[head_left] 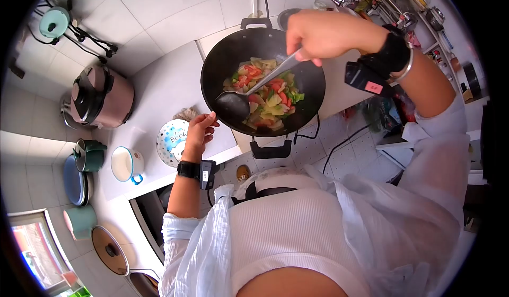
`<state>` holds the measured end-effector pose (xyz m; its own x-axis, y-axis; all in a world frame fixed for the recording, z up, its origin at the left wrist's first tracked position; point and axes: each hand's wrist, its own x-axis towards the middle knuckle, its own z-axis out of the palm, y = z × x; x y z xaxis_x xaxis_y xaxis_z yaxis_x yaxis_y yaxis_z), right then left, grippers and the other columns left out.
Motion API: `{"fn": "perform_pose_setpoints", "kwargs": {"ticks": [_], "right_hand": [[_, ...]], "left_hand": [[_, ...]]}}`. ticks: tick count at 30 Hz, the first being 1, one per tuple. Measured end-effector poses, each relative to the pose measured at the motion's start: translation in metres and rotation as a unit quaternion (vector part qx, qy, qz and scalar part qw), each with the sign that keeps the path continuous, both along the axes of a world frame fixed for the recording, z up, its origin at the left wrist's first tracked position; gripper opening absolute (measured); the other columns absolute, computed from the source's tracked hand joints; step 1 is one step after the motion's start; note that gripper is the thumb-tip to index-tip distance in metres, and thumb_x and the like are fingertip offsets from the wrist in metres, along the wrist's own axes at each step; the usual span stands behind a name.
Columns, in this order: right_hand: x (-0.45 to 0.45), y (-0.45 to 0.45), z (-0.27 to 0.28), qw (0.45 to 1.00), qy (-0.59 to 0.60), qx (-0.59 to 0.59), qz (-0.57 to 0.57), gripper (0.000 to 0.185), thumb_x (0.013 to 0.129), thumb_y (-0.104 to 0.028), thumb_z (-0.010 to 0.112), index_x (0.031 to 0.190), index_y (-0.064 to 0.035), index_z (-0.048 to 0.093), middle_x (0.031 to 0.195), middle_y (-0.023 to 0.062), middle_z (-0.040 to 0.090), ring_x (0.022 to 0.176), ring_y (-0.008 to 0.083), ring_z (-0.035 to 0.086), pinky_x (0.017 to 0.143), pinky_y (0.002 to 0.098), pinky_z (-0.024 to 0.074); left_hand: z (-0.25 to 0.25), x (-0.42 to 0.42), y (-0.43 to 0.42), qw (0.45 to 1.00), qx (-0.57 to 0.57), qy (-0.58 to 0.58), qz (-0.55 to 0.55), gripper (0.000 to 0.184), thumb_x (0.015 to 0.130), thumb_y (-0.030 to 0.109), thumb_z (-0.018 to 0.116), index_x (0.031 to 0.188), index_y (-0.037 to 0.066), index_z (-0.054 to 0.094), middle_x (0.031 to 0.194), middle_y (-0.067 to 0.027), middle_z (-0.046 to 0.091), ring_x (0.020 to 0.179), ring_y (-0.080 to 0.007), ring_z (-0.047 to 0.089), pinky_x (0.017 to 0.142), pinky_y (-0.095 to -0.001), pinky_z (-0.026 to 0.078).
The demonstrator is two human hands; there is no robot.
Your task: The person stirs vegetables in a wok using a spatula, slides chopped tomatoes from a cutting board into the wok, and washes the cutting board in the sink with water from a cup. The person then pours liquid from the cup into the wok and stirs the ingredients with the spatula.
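My right hand is closed around the handle of a metal ladle, reaching over the wok from the right. The ladle's dark bowl rests at the left of the food, inside the black two-handled wok. Sliced vegetables, pale, green and orange-red, lie in the bottom of the wok. My left hand is beside the wok's lower-left rim, its fingers loosely curled and apart with nothing visible in them. Whether its fingertips touch the rim I cannot tell. A patterned plate lies partly hidden behind that hand.
A pink rice cooker and a white blue-rimmed mug stand on the left counter. A glass lid is at lower left. A black cable runs to the right of the wok. Shelves hold kitchenware at upper right.
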<state>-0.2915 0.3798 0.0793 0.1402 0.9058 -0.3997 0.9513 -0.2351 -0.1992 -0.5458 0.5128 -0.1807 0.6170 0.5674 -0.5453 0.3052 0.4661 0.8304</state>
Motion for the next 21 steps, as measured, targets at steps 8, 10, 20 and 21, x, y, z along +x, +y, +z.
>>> {"fn": "perform_pose_setpoints", "kwargs": {"ticks": [8, 10, 20, 21], "right_hand": [[-0.004, 0.037, -0.015, 0.995, -0.060, -0.057, 0.052, 0.018, 0.069, -0.005, 0.057, 0.080, 0.0079, 0.062, 0.051, 0.0097, 0.059, 0.049, 0.0165, 0.060, 0.046, 0.0313, 0.0445], [-0.011, 0.030, 0.006, 0.994, -0.064, -0.070, 0.047, 0.017, 0.067, -0.005, 0.059, 0.078, 0.0069, 0.063, 0.055, 0.0111, 0.060, 0.048, 0.0177, 0.060, 0.046, 0.0318, 0.0448], [-0.002, 0.000, 0.004, 0.977, -0.118, 0.062, 0.163, 0.015, 0.065, -0.005, 0.063, 0.081, -0.0057, 0.063, 0.085, 0.0102, 0.061, 0.086, 0.0278, 0.058, 0.071, 0.0350, 0.0452], [-0.008, -0.007, 0.020, 0.984, -0.112, 0.066, 0.126, 0.013, 0.065, -0.003, 0.064, 0.077, -0.0055, 0.064, 0.084, 0.0096, 0.062, 0.086, 0.0270, 0.058, 0.072, 0.0343, 0.0450]], "left_hand": [[0.003, -0.001, 0.000, 1.000, -0.006, -0.003, 0.001, 0.021, 0.083, 0.032, 0.062, 0.082, 0.011, 0.060, 0.072, 0.0031, 0.058, 0.060, -0.0038, 0.043, 0.053, -0.0189, 0.034], [-0.001, -0.001, 0.000, 1.000, -0.017, -0.015, 0.000, 0.021, 0.083, 0.032, 0.062, 0.082, 0.011, 0.060, 0.072, 0.0031, 0.057, 0.060, -0.0037, 0.043, 0.053, -0.0185, 0.034], [0.001, -0.001, 0.000, 1.000, -0.012, -0.014, -0.001, 0.023, 0.084, 0.032, 0.062, 0.083, 0.010, 0.060, 0.072, 0.0028, 0.057, 0.060, -0.0039, 0.043, 0.052, -0.0179, 0.034], [0.000, -0.001, 0.000, 1.000, -0.014, -0.016, -0.001, 0.023, 0.084, 0.032, 0.062, 0.083, 0.010, 0.060, 0.072, 0.0027, 0.057, 0.059, -0.0040, 0.043, 0.052, -0.0180, 0.034]]}}
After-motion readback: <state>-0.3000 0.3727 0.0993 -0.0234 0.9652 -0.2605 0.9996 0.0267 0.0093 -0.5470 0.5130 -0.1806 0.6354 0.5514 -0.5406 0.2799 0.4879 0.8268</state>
